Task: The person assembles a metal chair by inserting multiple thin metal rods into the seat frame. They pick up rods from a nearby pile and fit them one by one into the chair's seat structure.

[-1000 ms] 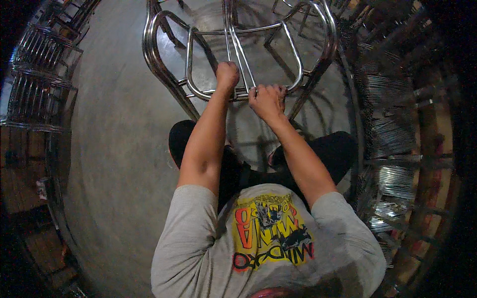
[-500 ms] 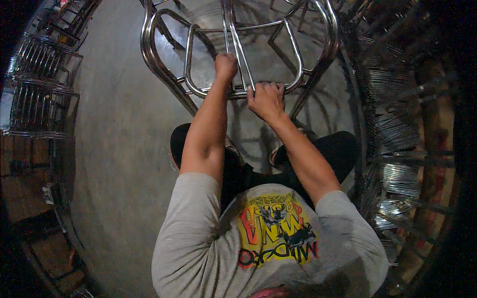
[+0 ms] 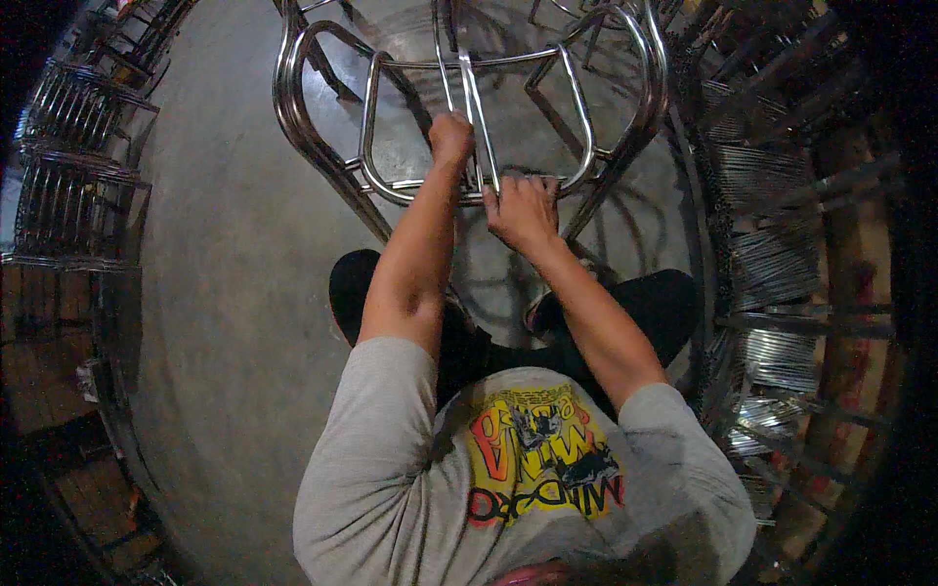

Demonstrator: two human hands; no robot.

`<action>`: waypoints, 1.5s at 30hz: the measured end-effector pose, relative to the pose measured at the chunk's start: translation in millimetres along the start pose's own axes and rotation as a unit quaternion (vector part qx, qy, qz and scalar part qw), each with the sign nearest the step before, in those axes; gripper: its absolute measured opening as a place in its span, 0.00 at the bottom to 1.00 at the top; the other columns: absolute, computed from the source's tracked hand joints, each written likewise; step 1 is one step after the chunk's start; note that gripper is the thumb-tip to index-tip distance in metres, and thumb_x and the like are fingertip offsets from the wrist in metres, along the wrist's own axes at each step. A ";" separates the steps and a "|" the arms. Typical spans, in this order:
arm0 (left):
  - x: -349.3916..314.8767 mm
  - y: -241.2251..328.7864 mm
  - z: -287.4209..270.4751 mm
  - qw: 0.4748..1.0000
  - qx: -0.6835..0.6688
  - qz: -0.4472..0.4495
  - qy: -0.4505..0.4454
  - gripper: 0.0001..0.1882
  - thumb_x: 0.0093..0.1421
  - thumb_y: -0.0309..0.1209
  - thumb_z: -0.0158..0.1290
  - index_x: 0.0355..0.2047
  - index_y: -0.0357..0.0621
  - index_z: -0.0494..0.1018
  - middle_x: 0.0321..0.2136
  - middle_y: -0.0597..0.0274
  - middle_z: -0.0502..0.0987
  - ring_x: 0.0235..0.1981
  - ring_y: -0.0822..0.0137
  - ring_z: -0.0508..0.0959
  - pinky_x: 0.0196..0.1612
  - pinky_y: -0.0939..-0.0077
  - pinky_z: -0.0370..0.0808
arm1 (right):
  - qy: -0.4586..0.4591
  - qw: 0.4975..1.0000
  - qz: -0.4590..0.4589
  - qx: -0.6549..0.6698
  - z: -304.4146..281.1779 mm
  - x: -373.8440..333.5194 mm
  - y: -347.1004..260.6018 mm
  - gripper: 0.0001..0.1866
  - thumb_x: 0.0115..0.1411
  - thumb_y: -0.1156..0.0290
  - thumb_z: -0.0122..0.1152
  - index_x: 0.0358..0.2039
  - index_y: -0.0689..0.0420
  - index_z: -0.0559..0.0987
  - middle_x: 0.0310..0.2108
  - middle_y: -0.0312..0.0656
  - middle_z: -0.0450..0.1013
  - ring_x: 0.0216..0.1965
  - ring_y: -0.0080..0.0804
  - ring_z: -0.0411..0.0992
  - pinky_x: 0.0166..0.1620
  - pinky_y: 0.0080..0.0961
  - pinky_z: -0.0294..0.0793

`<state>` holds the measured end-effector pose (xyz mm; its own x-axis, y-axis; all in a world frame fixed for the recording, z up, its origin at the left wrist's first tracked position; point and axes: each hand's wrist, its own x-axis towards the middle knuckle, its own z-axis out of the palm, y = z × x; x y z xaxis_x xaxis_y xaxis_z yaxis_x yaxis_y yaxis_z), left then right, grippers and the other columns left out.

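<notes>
The metal frame [image 3: 510, 59] sits at my 12 o'clock, its far end cut off. My left hand [image 3: 451, 140] is clenched; the fist itself hides whether it grips the thin bar [image 3: 445, 76]. My right hand [image 3: 525, 212] grasps the frame's 6 o'clock rail [image 3: 474, 199], covering part.

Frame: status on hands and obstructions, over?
Left hand closed on thin rod. Right hand over near side of frame. Nothing visibly blocking either hand.

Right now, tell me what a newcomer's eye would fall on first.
Probably the shiny metal frame at top centre, with the left hand closed around a thin middle rod and the right hand over its near bar. Below, the grey shirt's bright yellow print stands out.
</notes>
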<state>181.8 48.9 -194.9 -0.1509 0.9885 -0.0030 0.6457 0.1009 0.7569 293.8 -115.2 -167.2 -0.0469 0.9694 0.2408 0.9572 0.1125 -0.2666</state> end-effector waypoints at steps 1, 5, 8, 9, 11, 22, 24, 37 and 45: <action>-1.0 1.3 -1.0 1.000 0.011 0.010 0.019 0.20 0.62 0.39 0.46 0.31 0.32 0.79 0.34 0.33 0.77 0.40 0.38 0.78 0.46 0.50 0.74 | 0.012 1.000 -0.003 -0.005 1.2 -0.2 0.5 0.22 0.62 0.52 0.50 0.33 0.62 0.78 0.35 0.56 0.75 0.44 0.54 0.71 0.55 0.62 0.57; -14.6 1.3 -2.5 1.000 -0.001 -0.006 0.021 0.19 0.62 0.37 0.44 0.30 0.32 0.78 0.33 0.34 0.77 0.40 0.37 0.78 0.46 0.50 0.73 | 0.034 0.999 -0.015 -0.011 5.2 -0.6 6.4 0.21 0.62 0.53 0.51 0.31 0.61 0.77 0.32 0.54 0.74 0.42 0.53 0.71 0.51 0.58 0.59; -15.1 -5.3 -4.4 0.999 0.034 0.003 -0.012 0.21 0.63 0.37 0.42 0.31 0.30 0.77 0.34 0.33 0.77 0.40 0.37 0.77 0.46 0.49 0.72 | 0.073 0.996 -0.050 0.006 5.8 -2.3 10.8 0.19 0.61 0.55 0.53 0.30 0.60 0.76 0.32 0.53 0.74 0.38 0.51 0.70 0.47 0.54 0.61; -12.1 -8.7 -5.3 1.000 0.018 -0.003 -0.007 0.21 0.63 0.38 0.42 0.31 0.30 0.77 0.34 0.33 0.77 0.40 0.36 0.77 0.46 0.49 0.72 | 0.077 0.995 -0.056 0.014 5.5 -2.8 11.2 0.18 0.60 0.55 0.54 0.30 0.60 0.76 0.32 0.52 0.73 0.38 0.51 0.70 0.46 0.53 0.61; -6.4 -18.8 -7.2 0.999 -0.013 -0.010 -0.029 0.21 0.64 0.38 0.42 0.31 0.29 0.76 0.33 0.32 0.76 0.39 0.36 0.77 0.44 0.48 0.72 | 0.093 0.993 -0.070 0.030 4.2 -3.9 11.1 0.17 0.59 0.56 0.55 0.29 0.60 0.75 0.32 0.52 0.73 0.38 0.50 0.70 0.45 0.51 0.61; -15.2 -27.0 -16.2 0.985 -0.120 -0.109 -0.059 0.21 0.67 0.41 0.43 0.30 0.33 0.72 0.23 0.43 0.76 0.29 0.44 0.77 0.36 0.53 0.71 | -0.059 0.996 -0.047 0.057 -15.5 0.3 13.9 0.17 0.55 0.59 0.61 0.34 0.61 0.73 0.37 0.54 0.71 0.43 0.52 0.68 0.52 0.52 0.58; -16.7 -28.2 -17.7 0.987 -0.102 -0.109 -0.052 0.22 0.67 0.41 0.43 0.29 0.32 0.71 0.23 0.43 0.75 0.30 0.45 0.77 0.35 0.53 0.70 | -0.083 0.993 -0.048 0.063 -17.9 -0.1 14.1 0.19 0.53 0.60 0.63 0.36 0.61 0.72 0.39 0.55 0.70 0.45 0.52 0.67 0.53 0.52 0.57; -29.8 -7.4 -19.6 0.972 -0.164 -0.149 -0.084 0.20 0.71 0.45 0.41 0.32 0.39 0.68 0.17 0.69 0.65 0.18 0.77 0.63 0.21 0.79 0.60 | -0.238 0.968 -0.002 0.084 -26.6 15.4 24.7 0.28 0.51 0.50 0.62 0.44 0.61 0.74 0.37 0.47 0.69 0.41 0.46 0.67 0.50 0.53 0.56; -27.4 7.8 -17.0 0.971 -0.154 -0.171 -0.063 0.20 0.71 0.45 0.41 0.32 0.41 0.68 0.17 0.71 0.63 0.18 0.79 0.61 0.20 0.81 0.58 | -0.233 0.968 -0.035 0.092 -31.0 22.2 32.0 0.26 0.55 0.53 0.59 0.44 0.63 0.76 0.36 0.47 0.69 0.38 0.44 0.66 0.48 0.51 0.60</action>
<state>178.2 20.7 -177.7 -0.2116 0.9110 -0.3539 0.3160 0.4064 0.8573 332.2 -96.8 -141.4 -0.2745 0.9462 -0.1714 0.8824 0.1771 -0.4359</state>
